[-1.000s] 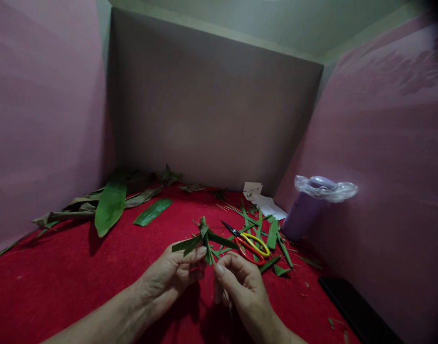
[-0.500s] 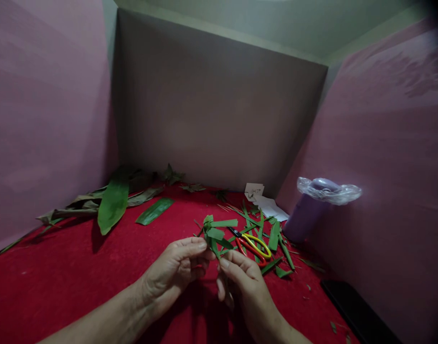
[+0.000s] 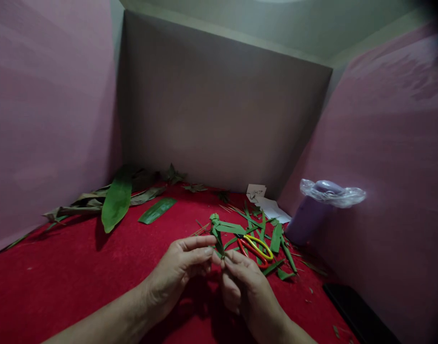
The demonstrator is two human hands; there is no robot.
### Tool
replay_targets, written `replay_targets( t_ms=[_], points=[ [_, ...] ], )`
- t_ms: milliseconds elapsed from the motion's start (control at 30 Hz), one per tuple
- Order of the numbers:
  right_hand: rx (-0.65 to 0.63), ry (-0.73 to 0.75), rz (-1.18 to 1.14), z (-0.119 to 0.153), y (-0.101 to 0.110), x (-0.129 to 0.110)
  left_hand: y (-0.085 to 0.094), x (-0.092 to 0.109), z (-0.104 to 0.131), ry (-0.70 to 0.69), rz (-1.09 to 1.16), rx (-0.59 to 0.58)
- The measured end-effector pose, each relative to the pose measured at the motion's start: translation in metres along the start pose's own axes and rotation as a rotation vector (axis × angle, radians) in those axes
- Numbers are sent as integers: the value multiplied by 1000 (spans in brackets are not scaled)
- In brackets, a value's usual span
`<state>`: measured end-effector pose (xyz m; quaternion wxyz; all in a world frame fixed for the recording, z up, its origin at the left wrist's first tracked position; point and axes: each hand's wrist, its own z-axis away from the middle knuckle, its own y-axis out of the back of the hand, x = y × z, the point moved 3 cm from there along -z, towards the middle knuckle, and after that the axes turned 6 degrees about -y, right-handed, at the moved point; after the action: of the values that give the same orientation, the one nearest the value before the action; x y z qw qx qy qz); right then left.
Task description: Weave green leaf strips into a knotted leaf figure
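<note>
A folded green leaf figure [image 3: 219, 234], with a small knot-like top and a flat strip sticking out to the right, stands upright between my hands above the red cloth. My left hand [image 3: 185, 263] is closed against its left side, index finger and thumb at the leaf. Its lower tip is pinched between the thumb and fingers of my right hand [image 3: 246, 279]. Just behind the right hand lies a pair of scissors [image 3: 264, 246] with one yellow and one red handle. Their blades are mostly hidden by the leaf strip.
Cut leaf strips [image 3: 276, 237] are scattered around the scissors. White paper [image 3: 272, 209] and a purple container [image 3: 308, 220] topped with clear plastic stand back right. A black flat object [image 3: 355, 310] lies front right. Large leaves [image 3: 116, 203] lie at the left, beside pink walls.
The leaf figure has turned in my hands, its strip now reaching farther right over the scissor blades. My left index finger has straightened along it. The whole view has shifted slightly.
</note>
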<state>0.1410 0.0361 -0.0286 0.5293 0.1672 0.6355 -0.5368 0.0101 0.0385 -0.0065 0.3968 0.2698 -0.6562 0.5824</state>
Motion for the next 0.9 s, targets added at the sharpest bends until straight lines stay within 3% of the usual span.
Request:
replay_targets(
  t_ms=[267, 533, 900],
  points=[
    [-74, -20, -150, -1, 3, -2, -1, 6, 4, -53, -96, 28],
    [-96, -57, -224, 2, 2, -9, -6, 8, 4, -62, -163, -29],
    [15, 85, -10, 2, 0, 0, 2, -4, -2, -7, -162, 37]
  ],
)
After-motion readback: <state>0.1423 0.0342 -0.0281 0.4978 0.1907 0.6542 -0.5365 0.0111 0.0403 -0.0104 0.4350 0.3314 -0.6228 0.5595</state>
